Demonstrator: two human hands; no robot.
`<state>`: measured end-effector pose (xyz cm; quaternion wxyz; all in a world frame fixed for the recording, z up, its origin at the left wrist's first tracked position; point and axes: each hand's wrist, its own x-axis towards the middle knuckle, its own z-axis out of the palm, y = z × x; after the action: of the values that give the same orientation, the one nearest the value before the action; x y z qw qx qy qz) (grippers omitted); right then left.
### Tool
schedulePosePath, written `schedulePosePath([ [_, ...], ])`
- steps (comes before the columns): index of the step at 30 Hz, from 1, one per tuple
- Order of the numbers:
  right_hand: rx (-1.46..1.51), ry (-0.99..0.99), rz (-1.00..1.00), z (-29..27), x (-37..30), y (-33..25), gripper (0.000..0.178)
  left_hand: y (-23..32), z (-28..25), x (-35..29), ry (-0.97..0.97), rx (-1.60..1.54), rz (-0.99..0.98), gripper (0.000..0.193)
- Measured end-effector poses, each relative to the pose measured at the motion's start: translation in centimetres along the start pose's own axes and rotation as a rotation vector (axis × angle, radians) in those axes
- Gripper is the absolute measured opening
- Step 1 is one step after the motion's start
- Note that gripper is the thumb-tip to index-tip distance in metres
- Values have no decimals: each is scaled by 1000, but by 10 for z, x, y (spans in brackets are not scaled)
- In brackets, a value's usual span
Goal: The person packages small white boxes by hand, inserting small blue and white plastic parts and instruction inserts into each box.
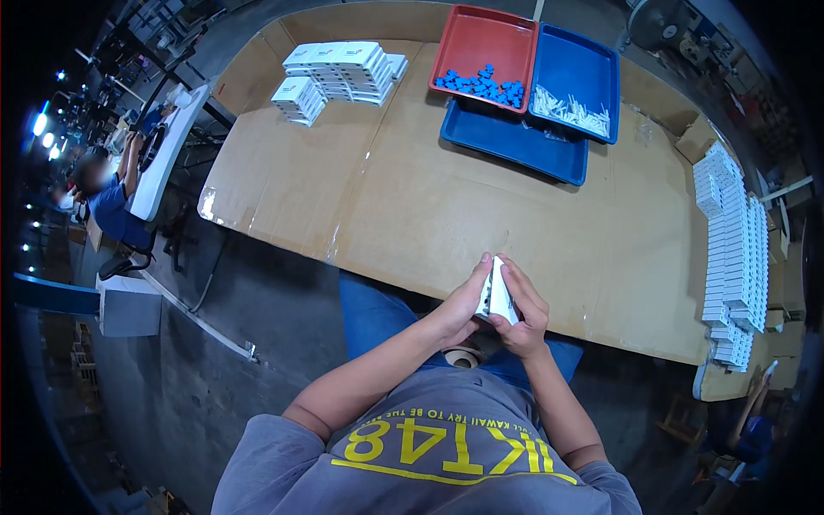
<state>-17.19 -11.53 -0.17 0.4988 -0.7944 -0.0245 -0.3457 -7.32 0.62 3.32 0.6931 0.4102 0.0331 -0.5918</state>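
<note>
Over the table's near edge, my left hand (462, 307) and my right hand (526, 314) hold a white box-shaped piece (500, 299) between them. The fingers of both hands press against its opposite sides, and their tips nearly meet at its far end. A narrow face with dark marks or openings shows along the left of the piece. Its underside and much of its sides are hidden by my hands, so its exact kind cannot be made out.
A red tray (489, 39) with small blue parts stands at the back, beside a blue tray (577, 64) of white sticks. A lower blue tray (515, 146) sits in front. White boxes (339, 69) are stacked far left; white pieces (734, 249) line the right edge. A person (116, 202) sits at left.
</note>
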Motion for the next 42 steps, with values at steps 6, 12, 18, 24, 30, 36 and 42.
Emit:
schedulePosePath([
  [6, 411, 210, 326, -5, 2, 8, 72, 5, -11, 6, -17, -132, -41, 69],
  [12, 415, 303, 455, -16, 35, 24, 65, 14, -18, 28, -53, -198, 192, 62],
  [18, -239, 227, 372, -27, 17, 84, 23, 5, -79, 70, 72, 56, 640, 54],
  [24, -532, -61, 148, -34, -27, 68, 16, -5, -120, 43, 310, 747, 955, 41],
  [30, -548, -219, 311, -28, -52, 29, 28, 3, -125, 8, 406, 1582, 1002, 34],
  [36, -603, -248, 325, -18, -45, 46, 36, -6, -112, 27, 213, 1774, 779, 51],
  [42, -657, -215, 321, -14, 10, 90, 36, 9, -94, 77, 286, 1777, 872, 54],
])
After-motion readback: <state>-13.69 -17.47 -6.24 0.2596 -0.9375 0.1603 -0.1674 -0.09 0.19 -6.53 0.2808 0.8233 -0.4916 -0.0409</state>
